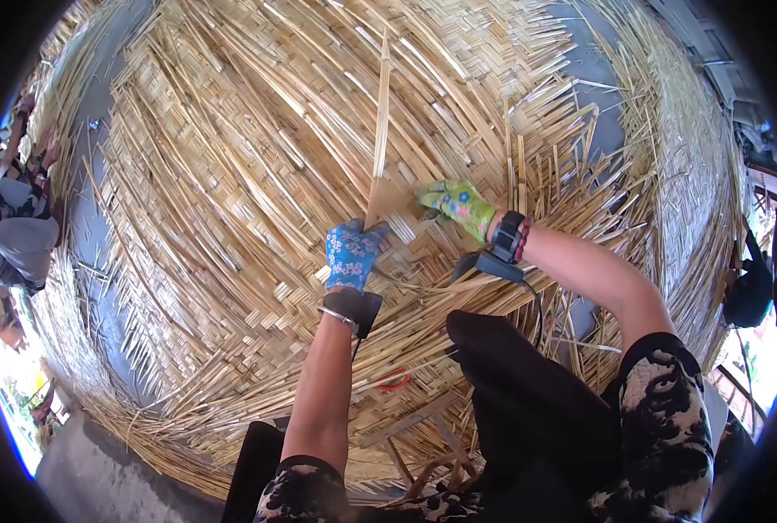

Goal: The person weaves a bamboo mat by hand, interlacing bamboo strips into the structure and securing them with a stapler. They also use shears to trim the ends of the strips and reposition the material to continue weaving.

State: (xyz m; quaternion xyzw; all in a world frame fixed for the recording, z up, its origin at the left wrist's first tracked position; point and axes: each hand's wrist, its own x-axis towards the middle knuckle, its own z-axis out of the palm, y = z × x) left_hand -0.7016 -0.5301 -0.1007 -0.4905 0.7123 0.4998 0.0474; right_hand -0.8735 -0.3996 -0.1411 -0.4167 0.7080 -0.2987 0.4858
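My left hand (354,255), in a blue floral glove, is closed at the lower end of a long, pale flat strip (382,113). The strip points away from me over the woven mat (188,166), which shows a diagonal weave. Just right of the strip is my right hand (458,207) in a green floral glove, low over the weave. Its fingers are bent together and point left; whatever is in them, if anything, is hidden. Many loose strips (319,105) lie across the mat around both hands.
Long loose strips are heaped at right (685,174). A dark device with a cable (493,266) is by my right wrist. A red curved object (395,381) lies near my knees, beside a wooden stool-like frame (423,436). Another person (22,218) sits at far left.
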